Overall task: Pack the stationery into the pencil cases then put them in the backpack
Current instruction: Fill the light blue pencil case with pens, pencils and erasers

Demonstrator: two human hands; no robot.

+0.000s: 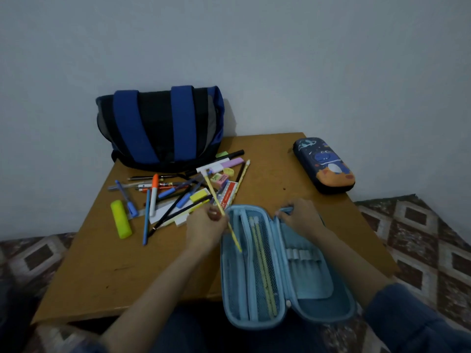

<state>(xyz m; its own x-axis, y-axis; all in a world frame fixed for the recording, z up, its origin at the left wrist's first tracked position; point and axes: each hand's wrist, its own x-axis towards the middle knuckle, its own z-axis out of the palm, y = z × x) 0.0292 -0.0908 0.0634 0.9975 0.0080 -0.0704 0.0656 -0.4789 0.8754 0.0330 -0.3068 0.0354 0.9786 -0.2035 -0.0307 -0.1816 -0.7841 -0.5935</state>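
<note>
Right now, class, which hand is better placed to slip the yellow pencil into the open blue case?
Left. The left hand pinches the pencil over the case; the right hand holds its far edge.

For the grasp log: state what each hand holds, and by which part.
Left hand pinches the yellow pencil about mid-shaft. Right hand grips the open blue pencil case by its far end.
</note>
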